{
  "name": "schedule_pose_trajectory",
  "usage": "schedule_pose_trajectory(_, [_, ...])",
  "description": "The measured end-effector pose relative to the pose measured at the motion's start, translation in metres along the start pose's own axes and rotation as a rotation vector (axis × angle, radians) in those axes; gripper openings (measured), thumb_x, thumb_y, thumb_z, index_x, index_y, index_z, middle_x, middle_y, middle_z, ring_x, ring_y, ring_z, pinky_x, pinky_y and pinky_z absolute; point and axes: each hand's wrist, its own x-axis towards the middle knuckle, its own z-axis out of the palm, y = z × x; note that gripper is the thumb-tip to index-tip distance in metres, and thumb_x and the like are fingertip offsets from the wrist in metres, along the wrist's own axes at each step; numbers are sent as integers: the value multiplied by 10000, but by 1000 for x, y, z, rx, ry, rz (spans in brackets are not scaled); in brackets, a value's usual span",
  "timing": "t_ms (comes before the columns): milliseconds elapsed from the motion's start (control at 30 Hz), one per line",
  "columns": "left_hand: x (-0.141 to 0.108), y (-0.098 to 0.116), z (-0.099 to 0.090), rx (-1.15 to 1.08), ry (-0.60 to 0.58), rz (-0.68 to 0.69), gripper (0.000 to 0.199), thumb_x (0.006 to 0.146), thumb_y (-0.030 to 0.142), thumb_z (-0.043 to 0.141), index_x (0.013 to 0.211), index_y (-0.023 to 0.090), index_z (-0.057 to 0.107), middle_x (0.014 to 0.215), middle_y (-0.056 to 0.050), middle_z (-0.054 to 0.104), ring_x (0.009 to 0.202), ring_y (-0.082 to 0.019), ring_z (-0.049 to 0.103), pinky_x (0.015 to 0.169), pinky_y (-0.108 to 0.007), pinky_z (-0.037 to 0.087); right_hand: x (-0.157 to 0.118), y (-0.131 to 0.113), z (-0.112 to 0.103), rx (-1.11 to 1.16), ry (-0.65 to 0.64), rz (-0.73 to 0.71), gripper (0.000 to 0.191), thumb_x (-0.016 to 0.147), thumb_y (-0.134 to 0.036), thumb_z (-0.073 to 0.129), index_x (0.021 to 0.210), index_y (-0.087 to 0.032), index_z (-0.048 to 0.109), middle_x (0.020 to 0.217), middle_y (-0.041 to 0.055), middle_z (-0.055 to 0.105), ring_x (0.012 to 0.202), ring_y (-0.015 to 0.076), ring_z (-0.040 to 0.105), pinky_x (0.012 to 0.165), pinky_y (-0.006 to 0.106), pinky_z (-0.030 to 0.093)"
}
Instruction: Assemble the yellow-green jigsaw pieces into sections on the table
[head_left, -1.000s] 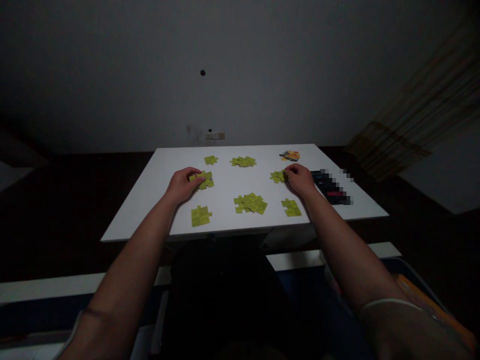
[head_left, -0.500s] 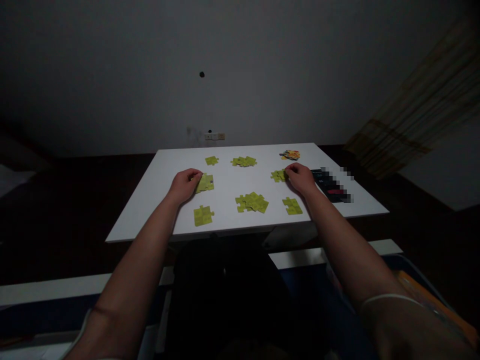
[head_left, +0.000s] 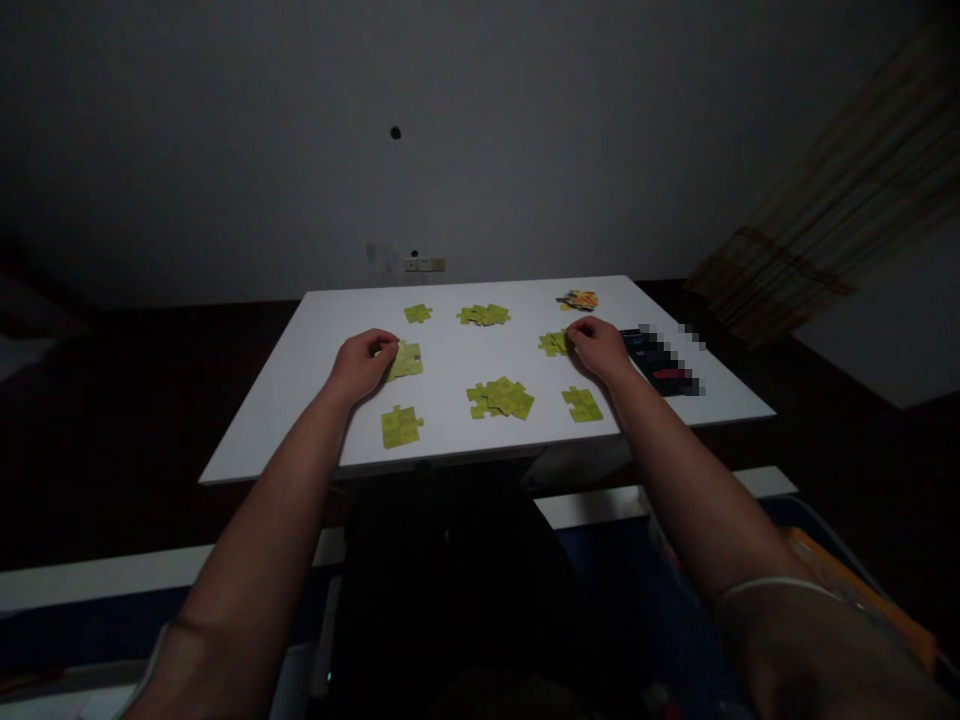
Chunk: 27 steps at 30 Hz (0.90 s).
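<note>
My left hand (head_left: 366, 363) is closed in a pinch at the left edge of some green puzzle pieces (head_left: 409, 360). My right hand (head_left: 596, 346) pinches at the right side of another small group of green puzzle pieces (head_left: 553, 344); its fingertips partly cover them. Between my hands and nearer me lies a heap of green puzzle pieces (head_left: 504, 398). One single puzzle piece (head_left: 401, 426) rests at the near left, and another single piece (head_left: 583, 404) at the near right. Farther back are a lone piece (head_left: 418, 314) and a small pile of green pieces (head_left: 484, 316).
On the white table (head_left: 277, 420), a pile of orange and dark pieces (head_left: 579, 300) sits at the back right. A dark flat package (head_left: 654, 358), partly pixelated, lies beyond my right wrist. Behind the table stands a wall with sockets (head_left: 425, 265). A curtain (head_left: 780, 250) hangs at the right.
The whole view has shifted slightly, with the table and pieces a little higher and farther left. Both hands stay at the same groups of puzzle pieces.
</note>
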Motion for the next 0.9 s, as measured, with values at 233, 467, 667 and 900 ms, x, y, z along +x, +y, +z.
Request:
schedule_pose_trajectory(233, [0, -2, 0, 14, 7, 15, 168, 936, 389, 782, 1001, 252, 855, 1055, -101, 882, 972, -293, 791, 963, -470, 633, 3, 6, 2, 22, 4, -16, 73, 921, -288, 698, 923, -273, 769, 1052, 104, 888, 1053, 340, 798, 1033, 471, 600])
schedule_pose_trajectory(467, [-1, 1, 0, -8, 7, -17, 179, 890, 292, 705, 980, 249, 853, 1060, -75, 893, 1023, -299, 806, 976, -438, 651, 2, 6, 2, 10, -1, -7, 94, 925, -362, 724, 919, -275, 759, 1032, 118, 880, 1023, 362, 797, 1017, 503, 607])
schedule_pose_trajectory(667, [-2, -1, -4, 21, -18, 10, 218, 916, 277, 686, 1054, 245, 851, 1084, -83, 887, 1055, -287, 800, 1064, -476, 643, 4, 9, 3, 24, 13, -7, 130, 903, -407, 778, 884, -279, 766, 964, 108, 870, 985, 357, 767, 1005, 504, 606])
schedule_pose_trajectory(900, [-3, -12, -7, 122, -202, 141, 638, 808, 623, 971, 1325, 266, 860, 1414, -152, 850, 1303, -400, 769, 1240, -626, 593, 11, 12, 2, 213, 304, 6, 196, 994, -451, 609, 950, -300, 726, 997, 66, 837, 1086, 321, 770, 1064, 461, 597])
